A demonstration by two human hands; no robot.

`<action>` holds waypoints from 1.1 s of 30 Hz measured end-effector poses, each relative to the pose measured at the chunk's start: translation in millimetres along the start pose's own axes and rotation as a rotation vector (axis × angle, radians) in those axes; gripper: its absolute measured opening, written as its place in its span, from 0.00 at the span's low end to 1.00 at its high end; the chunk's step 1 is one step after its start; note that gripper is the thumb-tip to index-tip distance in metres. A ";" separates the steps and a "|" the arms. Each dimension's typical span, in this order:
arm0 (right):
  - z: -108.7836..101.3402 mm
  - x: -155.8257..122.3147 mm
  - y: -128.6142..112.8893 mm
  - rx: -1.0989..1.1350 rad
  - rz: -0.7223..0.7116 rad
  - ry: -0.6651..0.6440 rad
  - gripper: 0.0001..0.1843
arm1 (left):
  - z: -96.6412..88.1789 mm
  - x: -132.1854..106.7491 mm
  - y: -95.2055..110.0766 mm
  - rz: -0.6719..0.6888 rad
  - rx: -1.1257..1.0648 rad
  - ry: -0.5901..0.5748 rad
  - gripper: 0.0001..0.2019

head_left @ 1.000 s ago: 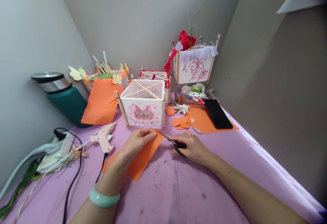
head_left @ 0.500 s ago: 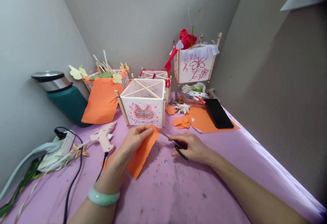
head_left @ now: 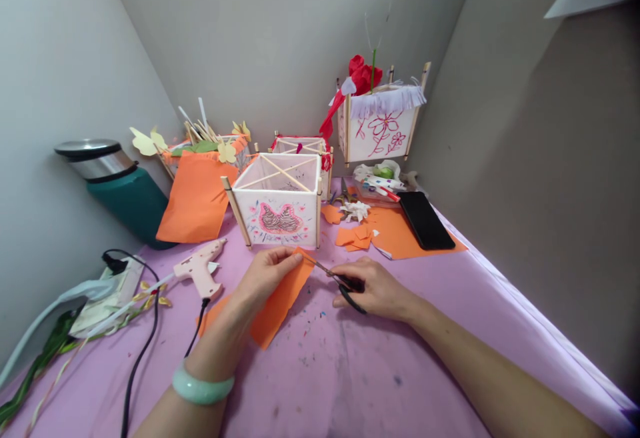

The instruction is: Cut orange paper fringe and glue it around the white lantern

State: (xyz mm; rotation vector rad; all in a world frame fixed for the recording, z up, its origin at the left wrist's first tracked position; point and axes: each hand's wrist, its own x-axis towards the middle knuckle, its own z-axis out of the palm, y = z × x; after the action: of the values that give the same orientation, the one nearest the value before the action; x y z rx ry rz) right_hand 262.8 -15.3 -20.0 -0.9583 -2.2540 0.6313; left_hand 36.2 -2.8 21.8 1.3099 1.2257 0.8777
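My left hand [head_left: 273, 275] pinches a strip of orange paper [head_left: 280, 305] near its upper end, thumb on top. The strip slants down toward me above the purple tablecloth. In my right hand [head_left: 377, 288] are black-handled scissors [head_left: 350, 295], fingers through the loops. Their blades point left and meet the strip's upper right edge close to my left fingertips. Just behind both hands stands a white box lantern [head_left: 277, 218] with wooden corner sticks and a pink and brown drawing on its front.
A pink glue gun [head_left: 200, 271] and its black cord lie left, near a power strip [head_left: 110, 298] and a teal bottle [head_left: 127, 201]. Orange scraps [head_left: 355, 237], a phone [head_left: 427, 220] on an orange sheet, and a white box with red flowers [head_left: 383, 125] are right.
The scissor blades look more closed on the strip's edge than before. Both hands stay in nearly the same place, and the whole view has shifted slightly.
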 end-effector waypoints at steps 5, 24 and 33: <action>0.5 -0.2 0.0 0.023 0.002 0.002 0.25 | -1.7 2.6 -4.3 0.039 0.033 -0.021 0.15; 0.3 -2.6 3.6 -0.106 -0.002 0.038 0.24 | -1.1 -0.5 -0.4 0.005 -0.002 -0.018 0.16; 2.8 -2.4 6.1 -0.114 -0.013 0.044 0.24 | -0.3 -1.3 1.2 0.006 0.002 -0.017 0.16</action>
State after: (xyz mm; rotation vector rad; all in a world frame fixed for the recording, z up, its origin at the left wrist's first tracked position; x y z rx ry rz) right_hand 265.1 -13.9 -26.7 -1.0023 -2.2755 0.4759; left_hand 35.8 -3.8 23.2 1.3213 1.2102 0.8679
